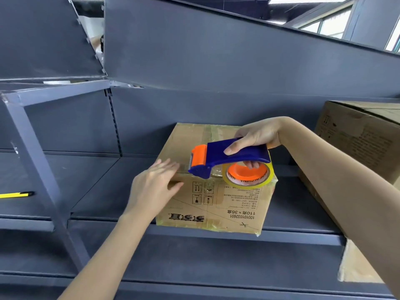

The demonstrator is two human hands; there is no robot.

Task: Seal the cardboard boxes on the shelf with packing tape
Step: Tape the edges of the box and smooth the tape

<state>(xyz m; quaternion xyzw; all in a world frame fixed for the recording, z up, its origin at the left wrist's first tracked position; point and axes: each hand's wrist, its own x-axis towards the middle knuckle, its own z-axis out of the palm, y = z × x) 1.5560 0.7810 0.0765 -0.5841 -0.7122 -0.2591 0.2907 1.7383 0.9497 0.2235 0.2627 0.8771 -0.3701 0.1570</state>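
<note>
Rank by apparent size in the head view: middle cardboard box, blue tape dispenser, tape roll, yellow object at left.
1. middle cardboard box
2. blue tape dispenser
3. tape roll
4. yellow object, though the frame edge cuts it off, so its place is unsure

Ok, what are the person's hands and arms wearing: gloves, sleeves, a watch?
The left hand and right hand are bare, without gloves, and no ring is visible. The left forearm and right forearm are uncovered up to the frame edge: no sleeve, watch or wristband in view.
</note>
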